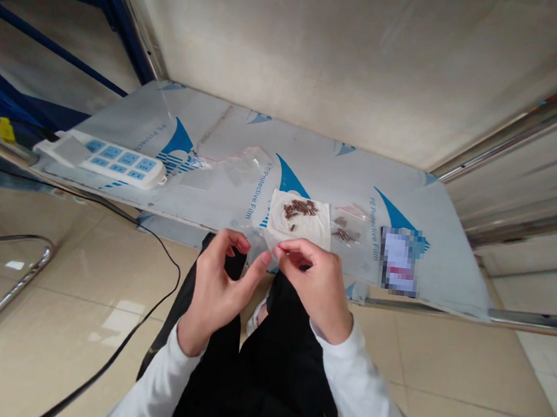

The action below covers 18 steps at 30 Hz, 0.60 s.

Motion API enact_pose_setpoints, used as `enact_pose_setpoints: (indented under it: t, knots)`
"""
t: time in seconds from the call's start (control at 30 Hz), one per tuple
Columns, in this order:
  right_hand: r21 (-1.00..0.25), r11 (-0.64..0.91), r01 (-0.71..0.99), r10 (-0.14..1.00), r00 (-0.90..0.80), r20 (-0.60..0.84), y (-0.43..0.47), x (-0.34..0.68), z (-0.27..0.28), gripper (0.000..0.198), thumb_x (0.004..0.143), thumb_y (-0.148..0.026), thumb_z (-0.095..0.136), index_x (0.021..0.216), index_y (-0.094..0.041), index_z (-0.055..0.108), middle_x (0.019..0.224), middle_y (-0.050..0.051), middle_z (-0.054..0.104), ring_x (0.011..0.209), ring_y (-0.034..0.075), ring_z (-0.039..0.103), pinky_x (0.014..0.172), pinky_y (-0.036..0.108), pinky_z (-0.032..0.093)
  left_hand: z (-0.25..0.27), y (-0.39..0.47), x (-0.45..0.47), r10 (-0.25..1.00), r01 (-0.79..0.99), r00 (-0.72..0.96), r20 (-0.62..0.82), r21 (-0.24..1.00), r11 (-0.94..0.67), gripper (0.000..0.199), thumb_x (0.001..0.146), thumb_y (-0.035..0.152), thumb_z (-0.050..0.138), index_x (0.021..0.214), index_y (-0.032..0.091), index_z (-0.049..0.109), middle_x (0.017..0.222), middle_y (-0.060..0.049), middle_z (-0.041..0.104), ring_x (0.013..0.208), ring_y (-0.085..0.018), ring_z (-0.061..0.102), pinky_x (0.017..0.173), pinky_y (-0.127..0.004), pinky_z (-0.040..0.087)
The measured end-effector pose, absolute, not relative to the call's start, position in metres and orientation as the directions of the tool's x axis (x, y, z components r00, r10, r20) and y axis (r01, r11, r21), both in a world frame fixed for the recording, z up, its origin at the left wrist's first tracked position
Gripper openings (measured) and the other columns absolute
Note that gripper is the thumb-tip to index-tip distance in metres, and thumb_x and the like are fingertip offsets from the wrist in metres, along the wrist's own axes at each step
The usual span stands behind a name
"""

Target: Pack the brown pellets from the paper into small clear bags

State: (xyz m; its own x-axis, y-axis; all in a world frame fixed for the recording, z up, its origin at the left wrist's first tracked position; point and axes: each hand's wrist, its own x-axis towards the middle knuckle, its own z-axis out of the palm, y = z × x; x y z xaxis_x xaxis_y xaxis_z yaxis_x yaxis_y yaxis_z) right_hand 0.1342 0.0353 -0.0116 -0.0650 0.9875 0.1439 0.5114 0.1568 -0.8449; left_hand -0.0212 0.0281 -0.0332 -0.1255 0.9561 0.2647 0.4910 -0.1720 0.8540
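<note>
My left hand (223, 289) is over my lap at the table's near edge, its thumb and curled fingers apart. Facing it, my right hand (313, 278) has its thumb and index finger pinched together. Whatever is in that pinch is too small to make out. A clear plastic bag (256, 241) shows faintly between and behind the hands. Just beyond my right hand lies a white cloth or tissue (317, 229) with a pile of small brown cylindrical pieces (301, 209) on it. To its right, a clear zip bag (356, 223) contains more brown pieces.
The film-covered table (401, 181) carries a white power strip (124, 160) at the left and crumpled clear bags (246, 164) in the middle. A blurred-out phone (399, 261) lies near the right edge. A black cable (147, 321) runs down beside my left leg.
</note>
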Motion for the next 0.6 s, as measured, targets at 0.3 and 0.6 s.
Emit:
enact_pose_setpoints:
  t: [0.3, 0.6]
  knots:
    - [-0.661, 0.221, 0.717, 0.962, -0.050, 0.268, 0.022, 0.138, -0.019, 0.012, 0.089, -0.015, 0.053, 0.093, -0.022, 0.063, 0.081, 0.002, 0.068, 0.067, 0.014, 0.065, 0.066, 0.026, 0.049, -0.029, 0.021, -0.013, 0.992, 0.602, 0.019, 0.124, 0.791, -0.110, 0.016, 0.085, 0.030, 0.057, 0.082, 0.020, 0.068, 0.076, -0.002, 0.070, 0.064, -0.014, 0.063, 0.062, -0.023, 0.045]
    - [-0.743, 0.294, 0.601, 0.955, -0.151, 0.256, 0.023, 0.149, -0.018, 0.022, 0.089, -0.013, 0.054, 0.101, -0.022, 0.069, 0.094, 0.004, 0.068, 0.080, 0.015, 0.065, 0.075, 0.027, 0.052, -0.034, 0.026, -0.019, 0.905, 0.632, 0.232, 0.357, 0.652, -0.419, 0.047, 0.077, 0.027, 0.064, 0.121, 0.017, 0.051, 0.126, -0.013, 0.058, 0.120, -0.027, 0.052, 0.100, -0.042, 0.043]
